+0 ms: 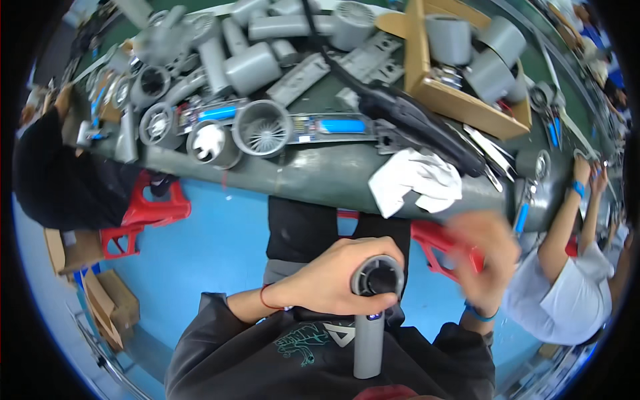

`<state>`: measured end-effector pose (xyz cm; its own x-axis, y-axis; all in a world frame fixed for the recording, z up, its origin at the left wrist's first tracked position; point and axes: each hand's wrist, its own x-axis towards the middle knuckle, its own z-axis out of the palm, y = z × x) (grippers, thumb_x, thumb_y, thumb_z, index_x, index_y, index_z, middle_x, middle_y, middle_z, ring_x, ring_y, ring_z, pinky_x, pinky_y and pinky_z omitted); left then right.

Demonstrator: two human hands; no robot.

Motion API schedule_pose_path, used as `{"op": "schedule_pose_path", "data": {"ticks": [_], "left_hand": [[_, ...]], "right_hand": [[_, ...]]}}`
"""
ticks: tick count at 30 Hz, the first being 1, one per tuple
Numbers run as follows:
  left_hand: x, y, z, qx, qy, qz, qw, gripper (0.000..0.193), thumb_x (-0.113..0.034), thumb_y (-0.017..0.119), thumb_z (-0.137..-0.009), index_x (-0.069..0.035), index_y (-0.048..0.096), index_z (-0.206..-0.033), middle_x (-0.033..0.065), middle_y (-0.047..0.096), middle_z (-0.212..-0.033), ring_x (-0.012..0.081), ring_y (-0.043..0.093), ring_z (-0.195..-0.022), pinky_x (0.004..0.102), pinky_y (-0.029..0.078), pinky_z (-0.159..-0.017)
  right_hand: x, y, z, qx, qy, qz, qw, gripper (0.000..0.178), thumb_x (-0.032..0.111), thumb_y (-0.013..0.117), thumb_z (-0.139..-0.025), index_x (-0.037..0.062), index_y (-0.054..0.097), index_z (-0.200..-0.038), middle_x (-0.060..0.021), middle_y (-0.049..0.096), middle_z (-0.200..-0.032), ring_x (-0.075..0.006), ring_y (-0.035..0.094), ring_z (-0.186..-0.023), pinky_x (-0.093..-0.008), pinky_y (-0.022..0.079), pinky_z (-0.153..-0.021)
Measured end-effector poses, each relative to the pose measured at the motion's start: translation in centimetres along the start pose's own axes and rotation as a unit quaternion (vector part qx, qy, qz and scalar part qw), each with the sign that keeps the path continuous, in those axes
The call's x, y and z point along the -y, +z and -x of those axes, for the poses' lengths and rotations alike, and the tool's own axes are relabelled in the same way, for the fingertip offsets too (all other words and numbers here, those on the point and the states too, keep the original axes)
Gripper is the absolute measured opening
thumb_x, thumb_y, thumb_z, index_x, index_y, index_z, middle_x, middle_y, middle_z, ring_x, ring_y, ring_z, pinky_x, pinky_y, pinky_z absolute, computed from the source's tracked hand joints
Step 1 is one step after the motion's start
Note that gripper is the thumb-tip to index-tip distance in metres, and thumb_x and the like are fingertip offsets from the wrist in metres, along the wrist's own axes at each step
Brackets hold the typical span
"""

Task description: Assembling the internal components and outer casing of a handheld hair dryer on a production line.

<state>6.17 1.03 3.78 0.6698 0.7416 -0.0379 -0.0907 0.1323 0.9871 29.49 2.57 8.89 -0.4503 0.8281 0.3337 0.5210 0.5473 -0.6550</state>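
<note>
My left hand (pixel 330 277) is closed around the round head of a grey hair-dryer-like device (pixel 372 313), held over my lap with its handle pointing down toward my chest. Blurred by motion, my right hand (pixel 485 257) hovers just right of the device with fingers spread, holding nothing I can make out. A blue band sits on my right wrist and a red string on my left wrist.
The green workbench (pixel 313 175) carries several grey housings, round fan parts (pixel 262 128), blue-celled circuit strips (pixel 341 125), a white cloth (pixel 417 180), black tool (pixel 413 120) and cardboard box (pixel 460 73). Red stools (pixel 150 210) stand below. Another person's arms (pixel 567 220) work at right.
</note>
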Motion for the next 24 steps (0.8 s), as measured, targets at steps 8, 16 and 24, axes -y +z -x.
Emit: {"op": "schedule_pose_path", "data": {"ticks": [8, 16, 24], "left_hand": [[1.4, -0.1, -0.6, 0.122, -0.153, 0.002, 0.981, 0.056, -0.019, 0.087, -0.063, 0.0, 0.055, -0.106, 0.0103, 0.066, -0.09, 0.0188, 0.066, -0.084, 0.0304, 0.05, -0.075], [4.0, -1.0, 0.4, 0.154, -0.155, 0.008, 0.976, 0.07, -0.03, 0.09, -0.059, 0.003, 0.055, -0.109, 0.0103, 0.067, -0.091, 0.0206, 0.067, -0.084, 0.0312, 0.049, -0.073], [4.1, -0.6, -0.1, 0.166, -0.21, 0.048, 0.962, 0.065, -0.024, 0.088, -0.063, 0.003, 0.055, -0.112, 0.011, 0.067, -0.088, 0.0183, 0.066, -0.081, 0.0305, 0.05, -0.071]], "right_hand": [[-1.0, 2.6, 1.1, 0.286, -0.03, -0.24, 0.927, 0.049, 0.019, 0.073, -0.078, 0.0056, 0.055, -0.122, -0.0097, 0.053, -0.111, -0.0275, 0.057, -0.095, -0.0361, 0.05, -0.071], [-2.0, 4.8, 1.6, 0.32, -0.056, -0.199, 0.925, 0.038, 0.021, 0.069, -0.081, 0.0056, 0.056, -0.113, -0.0108, 0.052, -0.101, -0.0298, 0.059, -0.085, -0.0395, 0.05, -0.065], [-1.5, 5.3, 2.7, 0.324, -0.118, -0.105, 0.933, 0.04, 0.016, 0.069, -0.074, 0.0015, 0.049, -0.105, -0.0111, 0.047, -0.093, -0.026, 0.057, -0.087, -0.0363, 0.05, -0.064]]}}
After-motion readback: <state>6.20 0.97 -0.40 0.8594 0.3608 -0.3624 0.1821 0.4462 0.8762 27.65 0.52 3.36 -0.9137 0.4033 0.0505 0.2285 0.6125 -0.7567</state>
